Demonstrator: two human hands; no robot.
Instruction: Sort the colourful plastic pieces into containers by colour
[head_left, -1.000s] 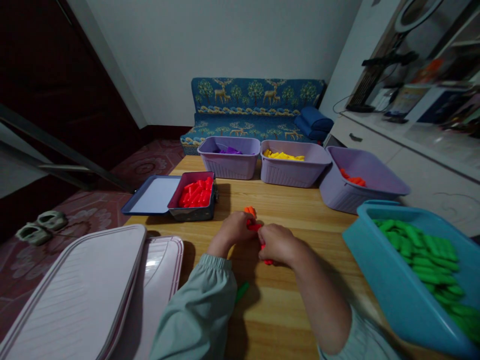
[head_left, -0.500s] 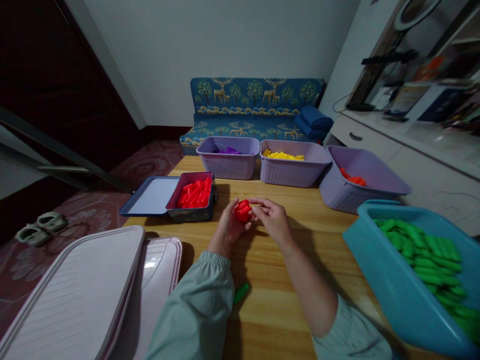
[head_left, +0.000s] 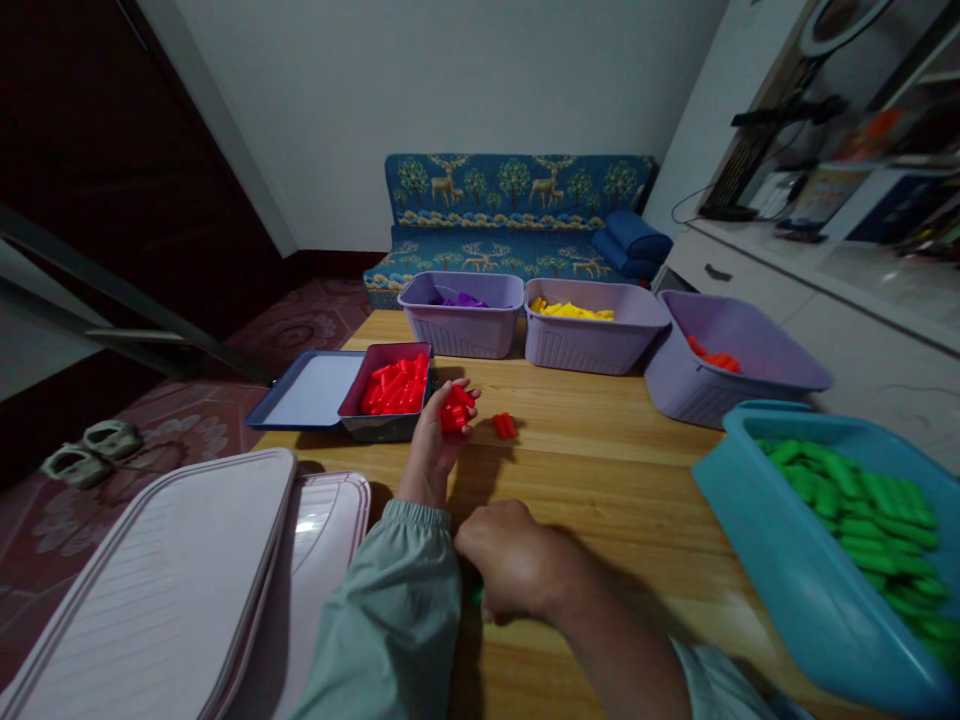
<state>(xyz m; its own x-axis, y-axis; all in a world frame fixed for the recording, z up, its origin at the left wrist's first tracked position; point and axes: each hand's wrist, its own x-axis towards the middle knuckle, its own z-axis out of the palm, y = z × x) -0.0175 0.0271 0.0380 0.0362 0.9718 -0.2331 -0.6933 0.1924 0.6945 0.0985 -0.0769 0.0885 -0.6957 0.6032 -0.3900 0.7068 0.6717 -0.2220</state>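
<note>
My left hand (head_left: 436,435) is cupped palm up, its fingers curled around several small red plastic pieces (head_left: 457,408). More red pieces (head_left: 505,426) lie on the wooden table just right of it. Closer to me, my right hand (head_left: 517,562) is closed, knuckles up, with its fingers bent down over a green plastic piece (head_left: 476,594). Only a bit of green shows beside the fingers, and the fingertips are hidden. Left of my left hand stands an open tin box (head_left: 382,430) filled with red pieces (head_left: 395,386).
Lilac bins hold purple (head_left: 463,340), yellow (head_left: 592,345) and orange-red pieces (head_left: 694,385). A teal bin (head_left: 787,540) of green pieces stands at right. Pale lids (head_left: 150,580) are stacked at left. A patterned sofa (head_left: 510,200) is behind the table.
My right hand has left the red pieces and come back toward me, down to the green piece. My left hand has shifted slightly left. Some red pieces now show on the table.
</note>
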